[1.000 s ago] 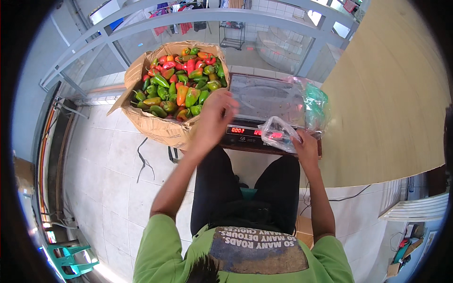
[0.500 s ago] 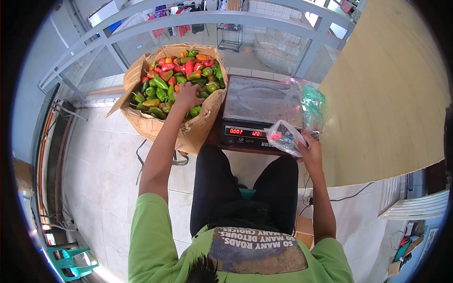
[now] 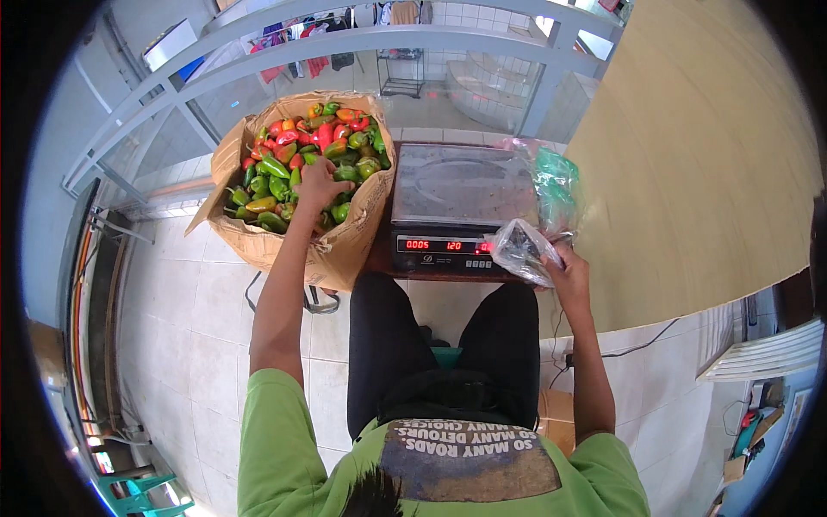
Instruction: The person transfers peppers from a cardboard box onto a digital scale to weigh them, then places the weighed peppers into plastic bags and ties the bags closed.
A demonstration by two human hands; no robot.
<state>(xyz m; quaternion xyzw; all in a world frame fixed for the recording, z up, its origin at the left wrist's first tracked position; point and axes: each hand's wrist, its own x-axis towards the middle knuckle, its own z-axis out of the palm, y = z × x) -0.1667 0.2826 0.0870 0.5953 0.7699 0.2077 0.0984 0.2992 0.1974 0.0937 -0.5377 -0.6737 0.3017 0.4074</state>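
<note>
My left hand (image 3: 318, 185) reaches down onto the red, green and orange peppers (image 3: 277, 166) heaped in a large brown paper sack (image 3: 345, 250). Its thumb and fingers are spread and touch the peppers; no pepper is clearly gripped. At the front right corner of a digital weighing scale (image 3: 465, 185), my right hand (image 3: 568, 274) pinches the edge of a clear plastic bag (image 3: 523, 252). The bag looks crumpled and covers part of the scale's lit red display. Bare metal shows on the weighing plate.
Green and pink plastic bags (image 3: 556, 181) lie along the scale's right side. A broad plywood sheet (image 3: 689, 172) spans the right. Behind sack and scale runs a grey metal railing (image 3: 388, 39). A cord (image 3: 637, 349) trails over the tiled floor, and a green plastic chair (image 3: 142, 495) stands lower left.
My left hand has drawn in slightly over the peppers, its fingers less stretched. The plastic bag in my right hand has shifted a little. The whole view has moved slightly.
</note>
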